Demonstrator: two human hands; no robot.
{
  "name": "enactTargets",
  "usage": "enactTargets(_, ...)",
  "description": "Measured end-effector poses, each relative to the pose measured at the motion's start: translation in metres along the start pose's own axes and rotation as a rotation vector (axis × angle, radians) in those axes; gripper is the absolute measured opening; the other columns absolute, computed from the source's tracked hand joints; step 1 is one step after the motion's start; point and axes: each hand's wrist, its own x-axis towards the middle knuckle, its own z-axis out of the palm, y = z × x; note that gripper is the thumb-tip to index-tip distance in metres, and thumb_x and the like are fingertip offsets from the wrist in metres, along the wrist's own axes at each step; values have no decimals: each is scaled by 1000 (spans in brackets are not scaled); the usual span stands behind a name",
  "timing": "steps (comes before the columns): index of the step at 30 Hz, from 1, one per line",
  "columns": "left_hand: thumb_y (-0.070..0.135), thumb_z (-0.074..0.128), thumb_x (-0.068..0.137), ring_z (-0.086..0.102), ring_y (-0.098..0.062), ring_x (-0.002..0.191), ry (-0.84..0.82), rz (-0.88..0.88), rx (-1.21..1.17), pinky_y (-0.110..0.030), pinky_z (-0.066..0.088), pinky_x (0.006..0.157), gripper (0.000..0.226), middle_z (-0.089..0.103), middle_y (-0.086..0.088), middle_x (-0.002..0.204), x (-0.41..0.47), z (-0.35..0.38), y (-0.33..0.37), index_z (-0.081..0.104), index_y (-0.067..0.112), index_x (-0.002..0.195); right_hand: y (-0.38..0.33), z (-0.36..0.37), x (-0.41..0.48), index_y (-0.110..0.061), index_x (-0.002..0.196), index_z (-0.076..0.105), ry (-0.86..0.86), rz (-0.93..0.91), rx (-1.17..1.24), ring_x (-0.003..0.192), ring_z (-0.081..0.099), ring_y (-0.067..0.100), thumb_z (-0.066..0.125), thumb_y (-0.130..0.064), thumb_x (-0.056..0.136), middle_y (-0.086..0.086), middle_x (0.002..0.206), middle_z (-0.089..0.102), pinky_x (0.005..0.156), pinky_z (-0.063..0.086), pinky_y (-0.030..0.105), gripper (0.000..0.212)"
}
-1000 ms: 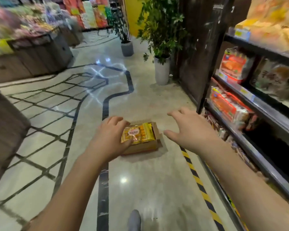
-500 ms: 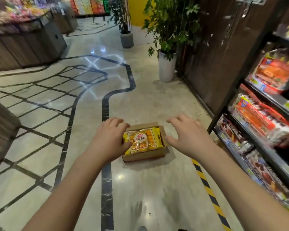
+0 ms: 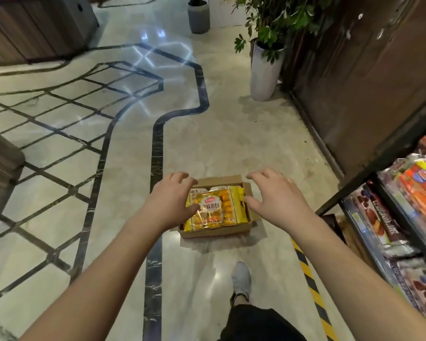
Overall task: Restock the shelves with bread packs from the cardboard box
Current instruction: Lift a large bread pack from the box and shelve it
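Right hand (image 3: 279,199) closer over cardboard box (image 3: 214,231)

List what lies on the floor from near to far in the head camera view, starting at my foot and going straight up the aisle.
Near to far: grey shoe → cardboard box with the yellow bread pack in it → tall white planter → grey planter.

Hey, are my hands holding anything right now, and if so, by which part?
Nothing is held. The left hand and right hand are spread open at either side of the yellow bread pack in the cardboard box.
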Motion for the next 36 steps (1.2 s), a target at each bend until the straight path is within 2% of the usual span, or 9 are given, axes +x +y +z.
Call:
enactTargets(9, 47, 67, 92, 33, -24, 146, -105, -72, -41, -46, 37, 117, 68, 38, -3, 158, 156, 45, -20, 40, 26, 151, 64, 49, 160, -28, 146, 48, -125, 12, 69, 130, 49, 24, 61, -45, 95, 0, 137, 52, 107, 37, 39, 55)
enactTargets(17, 48, 71, 89, 37, -26, 142, -217, -104, -47, -46, 41, 114, 71, 40, -4, 156, 252, 131, -65, 43, 23, 149, 95, 154, 251, -23, 142, 51, -229, 91, 124, 131, 48, 26, 59, -44, 96, 4, 140, 51, 110, 37, 42, 51)
enactTargets(26, 48, 69, 90, 34, -29, 144, -334, -105, -48, -44, 37, 114, 72, 39, -5, 157, 308, 252, -97, 43, 22, 151, 115, 289, 307, -21, 146, 47, -344, 177, 142, 133, 48, 31, 58, -42, 98, 9, 145, 48, 106, 39, 45, 53)
enactTargets(32, 49, 68, 90, 34, -29, 143, -410, -98, -28, -44, 35, 115, 73, 39, -6, 156, 321, 330, -123, 41, 22, 152, 137, 367, 321, -21, 141, 51, -404, 160, 78, 130, 50, 30, 56, -40, 99, 8, 138, 52, 105, 39, 45, 46)
enactTargets(36, 49, 66, 91, 34, -30, 143, -458, -101, 0, -45, 36, 114, 70, 38, -7, 156, 326, 372, -137, 40, 23, 151, 148, 408, 329, -23, 145, 48, -462, 148, 25, 131, 49, 30, 56, -43, 100, 7, 140, 50, 106, 39, 43, 50)
